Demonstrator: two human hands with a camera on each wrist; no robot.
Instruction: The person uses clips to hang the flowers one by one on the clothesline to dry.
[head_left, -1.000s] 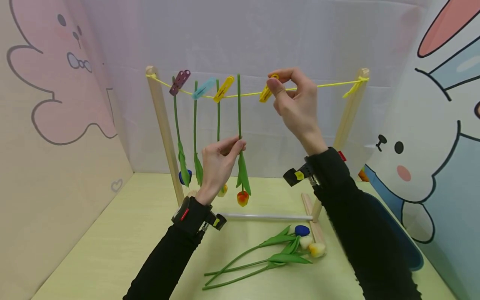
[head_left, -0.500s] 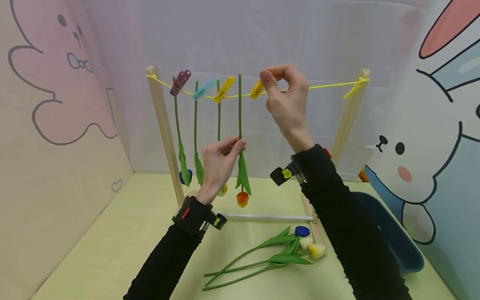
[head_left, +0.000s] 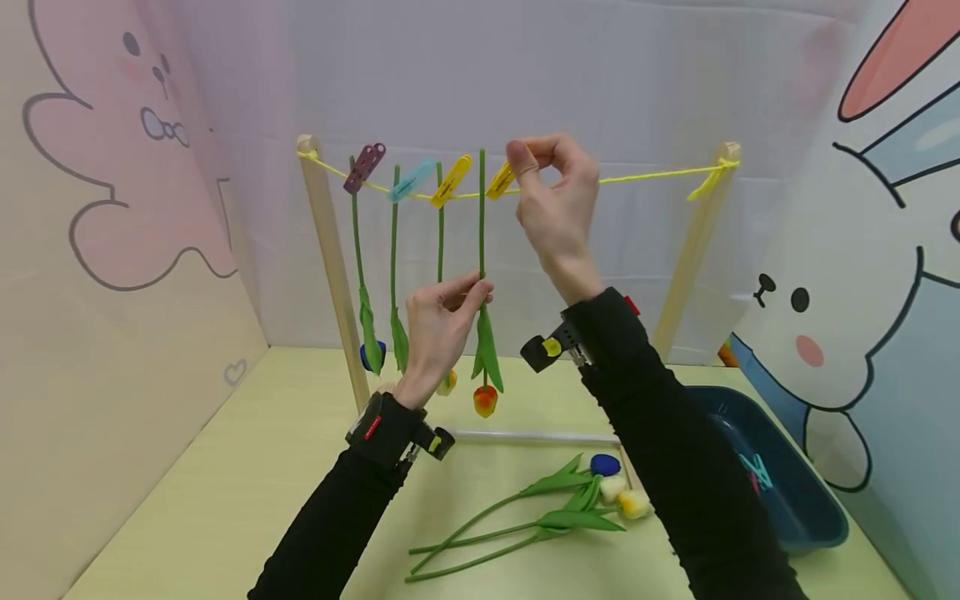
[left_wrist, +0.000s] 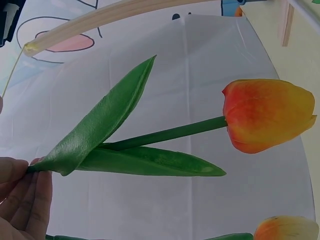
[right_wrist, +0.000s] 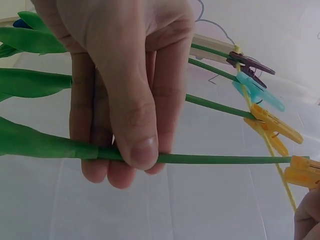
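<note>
Two pinches: our left hand (head_left: 441, 332), red-yellow tulip (head_left: 487, 342); our right hand (head_left: 557, 207), yellow clothespin (head_left: 500, 181). Tabletop (head_left: 225, 475) borders backdrop (head_left: 637, 92); cord (head_left: 652, 175) runs rightward.

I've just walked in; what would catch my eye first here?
Probably the orange-red tulip, hanging upside down from the left hand near the centre. Above right, the right hand pinches a yellow clip by the yellow string; three flowers hang clipped farther left.

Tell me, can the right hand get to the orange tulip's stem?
Probably yes: the right hand holds a yellow clip right by the upper stem, nothing seems to stand between, and the left hand grips lower down.
</note>
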